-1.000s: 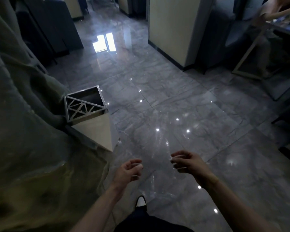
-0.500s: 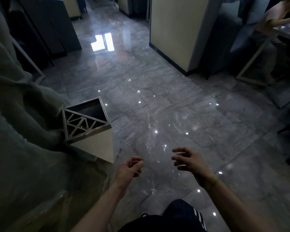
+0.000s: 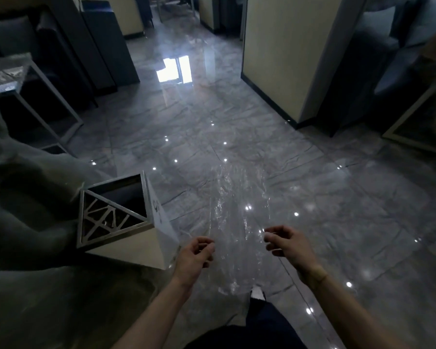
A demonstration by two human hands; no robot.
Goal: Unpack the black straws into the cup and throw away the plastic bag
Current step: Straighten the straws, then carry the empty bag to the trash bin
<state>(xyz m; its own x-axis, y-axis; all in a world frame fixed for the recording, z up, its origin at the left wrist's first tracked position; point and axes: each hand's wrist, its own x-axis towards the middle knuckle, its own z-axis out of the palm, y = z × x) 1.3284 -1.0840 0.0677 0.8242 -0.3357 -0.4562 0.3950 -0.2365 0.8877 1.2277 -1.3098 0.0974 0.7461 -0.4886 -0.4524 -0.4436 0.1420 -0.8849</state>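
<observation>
- Plastic bag (image 3: 238,222): clear, thin, crinkled film, stretched out as a long sheet in front of the person, w/ bright wrinkle glints down its middle; floor tiles showed straight through it. Looked empty, no straws seen inside.
- Bag hung in the air above the glossy grey floor (image 3: 337,197), just right of the trash bin (image 3: 116,217) and not over its opening.
- Left hand (image 3: 193,255): fingers curled in, thumb & fingertips pinched on the bag's left edge, right beside the bin's near-right corner.
- Right hand (image 3: 288,244): fingers bent, pinched on the bag's right edge; farther from the bin than the left hand, w/ the width of the film between the two.
- Both grips held the bag near the middle of its length; the far end reached away past the bin's far side, the near end dropped toward a white shoe tip (image 3: 257,292).
- Bin: square, pale sides, metal rim, top split into a dark open half & a half w/ cut-out lattice; a small mark on its right face, too blurry to read.
- Grey-green draped cloth (image 3: 35,222) pressed against the bin's left side.
- Dark trouser leg (image 3: 262,321) below the bag, well nearer the camera than the bin.
- Cream pillar (image 3: 287,59) stood well beyond the bin, to its far right.
</observation>
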